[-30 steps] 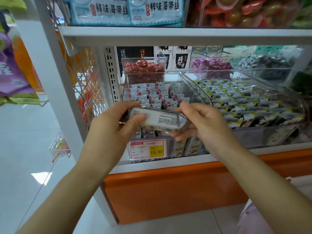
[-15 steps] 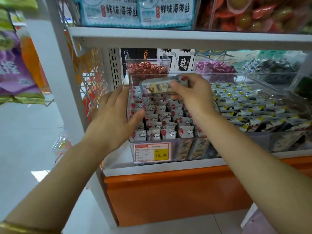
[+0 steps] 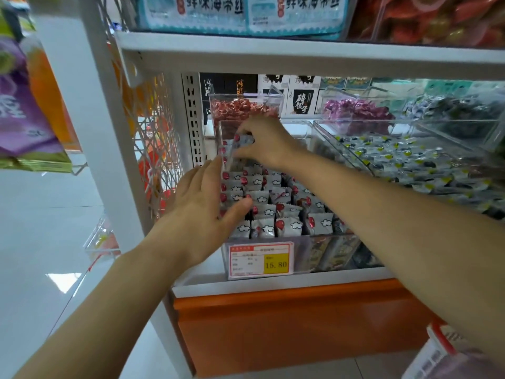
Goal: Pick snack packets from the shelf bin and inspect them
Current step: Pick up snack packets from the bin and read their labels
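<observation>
Left hand: fingers straight and slack, gripping nothing. It lies along the left wall of the clear shelf bin, with the thumb across the nearer packets.

Shelf bin: on the lower shelf, price tag on its front wall. Rows of white snack packets stand upright inside.

Right hand: reached to the bin's back left corner, fingers pinching one packet held tilted just above the rows.

Step in hand: the pick, I judge, though my fingers hide half the packet and it could equally be going in.

Next move: lift it clear of the wall, bring it forward to both hands and turn it to read the print.

Neighbouring bin: yellow-marked packets, untouched.
</observation>
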